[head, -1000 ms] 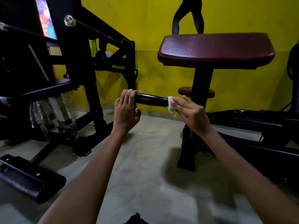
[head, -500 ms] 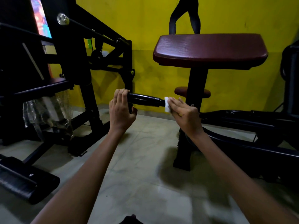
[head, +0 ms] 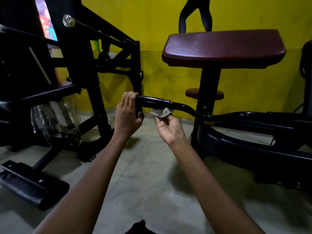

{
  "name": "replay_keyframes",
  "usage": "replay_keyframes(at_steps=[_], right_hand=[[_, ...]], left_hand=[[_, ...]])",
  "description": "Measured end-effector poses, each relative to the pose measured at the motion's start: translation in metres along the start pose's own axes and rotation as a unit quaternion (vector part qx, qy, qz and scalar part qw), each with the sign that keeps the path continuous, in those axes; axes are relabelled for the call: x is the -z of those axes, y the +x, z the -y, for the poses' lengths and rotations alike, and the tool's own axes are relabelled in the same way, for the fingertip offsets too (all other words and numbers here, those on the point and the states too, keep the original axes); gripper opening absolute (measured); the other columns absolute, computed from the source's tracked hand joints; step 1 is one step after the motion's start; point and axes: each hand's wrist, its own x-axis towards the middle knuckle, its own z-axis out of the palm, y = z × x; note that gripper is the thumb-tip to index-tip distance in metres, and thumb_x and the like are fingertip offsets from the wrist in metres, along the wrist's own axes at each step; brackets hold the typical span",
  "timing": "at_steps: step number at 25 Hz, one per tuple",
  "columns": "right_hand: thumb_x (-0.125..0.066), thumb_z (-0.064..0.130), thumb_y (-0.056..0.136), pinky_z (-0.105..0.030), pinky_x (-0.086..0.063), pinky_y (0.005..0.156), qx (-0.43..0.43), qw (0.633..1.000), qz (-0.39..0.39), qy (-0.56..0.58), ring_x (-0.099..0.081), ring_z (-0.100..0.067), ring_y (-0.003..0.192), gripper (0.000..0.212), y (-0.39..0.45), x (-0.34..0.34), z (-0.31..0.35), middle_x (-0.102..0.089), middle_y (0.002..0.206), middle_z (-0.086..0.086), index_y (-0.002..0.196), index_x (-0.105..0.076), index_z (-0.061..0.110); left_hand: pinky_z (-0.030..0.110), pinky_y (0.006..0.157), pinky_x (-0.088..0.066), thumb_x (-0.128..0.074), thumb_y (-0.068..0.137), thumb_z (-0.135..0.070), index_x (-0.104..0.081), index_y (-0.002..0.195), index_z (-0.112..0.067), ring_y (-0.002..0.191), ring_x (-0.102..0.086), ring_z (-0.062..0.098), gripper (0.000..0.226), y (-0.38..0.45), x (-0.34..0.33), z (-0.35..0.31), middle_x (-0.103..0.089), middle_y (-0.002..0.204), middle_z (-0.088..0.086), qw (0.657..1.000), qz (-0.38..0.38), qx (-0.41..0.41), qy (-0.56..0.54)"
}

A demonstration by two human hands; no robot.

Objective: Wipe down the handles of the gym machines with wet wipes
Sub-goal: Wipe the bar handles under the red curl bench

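Both grips are busy at one machine: the left hand (head: pixel 127 115) is wrapped round the free end of the black handle (head: pixel 152 102), fingers over the top and thumb below, holding it steady, while the right hand (head: pixel 169 128) sits palm-up just below the bar, pinching a crumpled wet wipe (head: pixel 161 113) between its fingertips.

Working from the biggest things down, the curl machine (head: pixel 253 130) on the right, with its maroon pad (head: pixel 222 48) and small round seat (head: pixel 204 94), carries the bar that ends in this handle. A second black machine (head: pixel 84 68) stands to the left against the yellow wall (head: pixel 152 17), with clear plastic wrap (head: pixel 55 119) hanging under its bench; no hand or wipe is near it.

The handle's thick sleeve shows a sheen along its top, which could be moisture or simply light; the frame does not settle it. The wipe is off the bar, just under the thinner stretch beyond the sleeve, apparently not touching it.

As a judgement, this handle looks mid-way or nearly finished: the underside and the end covered by the left hand probably remain. Any matching handle on this machine is out of sight, and the left machine's handles appear not yet attended to, so most of the job seems to lie ahead.
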Motion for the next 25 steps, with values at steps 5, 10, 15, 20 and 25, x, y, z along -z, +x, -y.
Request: replay_keyframes(at_steps=[5, 10, 15, 20, 25], right_hand=[[-0.027, -0.004, 0.098, -0.043, -0.02, 0.114, 0.012, 0.997, 0.027, 0.075, -0.07, -0.014, 0.069, 0.031, -0.01, -0.005, 0.008, -0.063, 0.053, -0.007, 0.078, -0.05, 0.004], [-0.028, -0.004, 0.097, -0.037, -0.027, 0.109, -0.036, 0.999, 0.002, 0.026, -0.055, -0.026, 0.119, 0.029, 0.0, -0.006, 0.009, -0.07, 0.089, -0.021, 0.082, -0.053, -0.006], [-0.035, -0.01, 0.086, -0.039, -0.024, 0.109, -0.035, 0.999, 0.031, 0.018, -0.037, -0.028, 0.134, 0.022, 0.011, -0.006, 0.002, -0.052, 0.13, -0.02, 0.094, -0.055, -0.006], [-0.03, -0.011, 0.091, -0.036, -0.03, 0.105, -0.042, 0.999, -0.011, 0.013, -0.037, -0.027, 0.134, 0.023, 0.01, -0.004, 0.0, -0.051, 0.13, -0.024, 0.087, -0.053, -0.007], [-0.043, -0.017, 0.081, -0.036, -0.024, 0.114, -0.011, 0.998, 0.008, 0.065, -0.051, -0.02, 0.124, 0.021, 0.001, -0.001, 0.009, -0.07, 0.086, -0.013, 0.085, -0.057, -0.001]], left_hand=[[0.043, 0.093, -0.044, -0.048, 0.07, -0.028, -0.044, 0.127, -0.002, 0.127, -0.034, 0.029, 0.063, -0.001, -0.001, 0.002, -0.05, 0.128, 0.018, 1.0, -0.002, -0.011, -0.004], [0.041, 0.098, -0.041, -0.052, 0.066, -0.006, -0.05, 0.122, 0.001, 0.124, -0.035, 0.024, 0.057, 0.003, 0.002, 0.006, -0.053, 0.123, 0.018, 0.997, -0.024, 0.0, -0.077], [0.034, 0.098, -0.037, -0.05, 0.065, 0.004, -0.052, 0.118, 0.001, 0.12, -0.038, 0.024, 0.053, 0.004, 0.003, 0.008, -0.055, 0.117, 0.018, 0.993, -0.04, -0.006, -0.108], [0.03, 0.102, -0.033, -0.045, 0.066, 0.002, -0.053, 0.12, 0.003, 0.121, -0.036, 0.022, 0.054, 0.004, 0.005, 0.006, -0.055, 0.119, 0.02, 0.992, -0.032, 0.014, -0.121], [0.039, 0.091, -0.048, -0.039, 0.066, -0.003, -0.053, 0.124, 0.004, 0.12, -0.04, 0.027, 0.06, 0.004, 0.016, 0.005, -0.057, 0.12, 0.02, 0.998, 0.006, -0.022, -0.05]])
